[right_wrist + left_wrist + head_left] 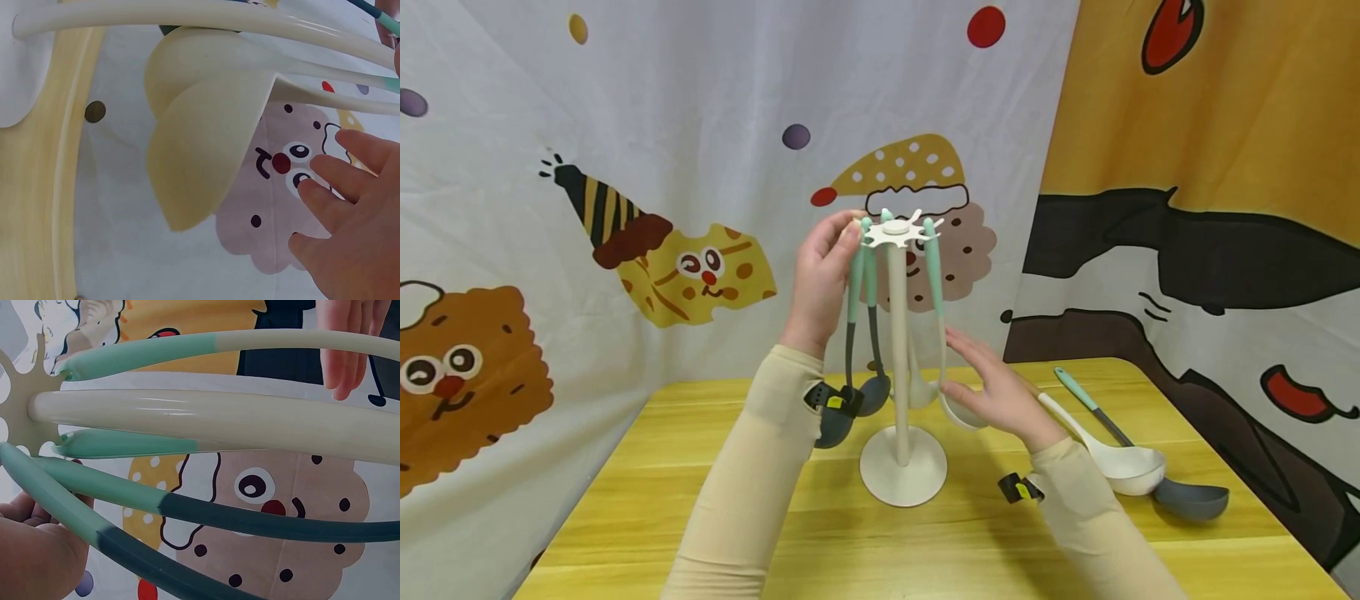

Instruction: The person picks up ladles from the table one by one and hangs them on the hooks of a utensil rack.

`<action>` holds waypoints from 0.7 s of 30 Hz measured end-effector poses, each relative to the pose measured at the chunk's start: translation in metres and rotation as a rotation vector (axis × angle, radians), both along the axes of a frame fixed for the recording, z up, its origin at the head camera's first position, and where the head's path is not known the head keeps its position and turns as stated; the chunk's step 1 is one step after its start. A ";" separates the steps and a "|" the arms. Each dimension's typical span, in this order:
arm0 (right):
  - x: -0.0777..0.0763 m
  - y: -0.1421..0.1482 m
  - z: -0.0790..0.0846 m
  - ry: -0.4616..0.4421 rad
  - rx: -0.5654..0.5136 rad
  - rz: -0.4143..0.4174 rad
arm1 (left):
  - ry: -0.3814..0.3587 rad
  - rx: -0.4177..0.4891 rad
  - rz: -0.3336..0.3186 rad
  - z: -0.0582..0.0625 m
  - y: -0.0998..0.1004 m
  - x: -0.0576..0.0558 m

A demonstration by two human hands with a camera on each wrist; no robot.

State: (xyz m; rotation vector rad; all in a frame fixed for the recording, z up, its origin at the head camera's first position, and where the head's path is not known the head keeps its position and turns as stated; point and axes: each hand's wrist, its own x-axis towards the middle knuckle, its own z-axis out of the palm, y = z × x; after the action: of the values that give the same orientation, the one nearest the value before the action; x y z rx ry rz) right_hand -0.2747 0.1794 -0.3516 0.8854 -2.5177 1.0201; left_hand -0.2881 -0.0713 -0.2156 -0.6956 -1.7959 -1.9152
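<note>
A cream utensil rack (898, 350) stands upright on a round base, with a notched disc on top. My left hand (823, 271) is up at the disc's left side, thumb and fingers pinching the green handle end of a dark grey ladle (832, 429). Beside it hangs another dark utensil (874, 396) with a green handle. On the right side hangs a white ladle (200, 150), and behind the pole a pale utensil (919, 387). My right hand (1000, 392) is next to the white ladle's stem, fingers extended and holding nothing.
On the right of the wooden table (820, 542) lie a white ladle (1123, 462) and a dark grey utensil (1191, 500) with a green handle, the ladle partly over it. A cartoon-printed curtain (700, 100) hangs behind the table.
</note>
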 end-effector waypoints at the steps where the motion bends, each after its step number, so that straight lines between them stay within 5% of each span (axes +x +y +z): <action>1: 0.000 0.001 -0.001 0.005 0.011 0.004 | 0.000 0.000 0.000 0.000 0.000 0.000; 21: -0.001 0.029 -0.019 0.006 0.168 0.039 | 0.020 0.002 -0.003 -0.002 0.000 -0.002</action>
State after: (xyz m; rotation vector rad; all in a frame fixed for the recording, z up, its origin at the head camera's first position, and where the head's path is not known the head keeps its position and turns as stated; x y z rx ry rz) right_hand -0.2756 0.2081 -0.3704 0.9862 -2.6207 0.8240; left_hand -0.2898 -0.0711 -0.2176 -0.7147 -1.7815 -1.9058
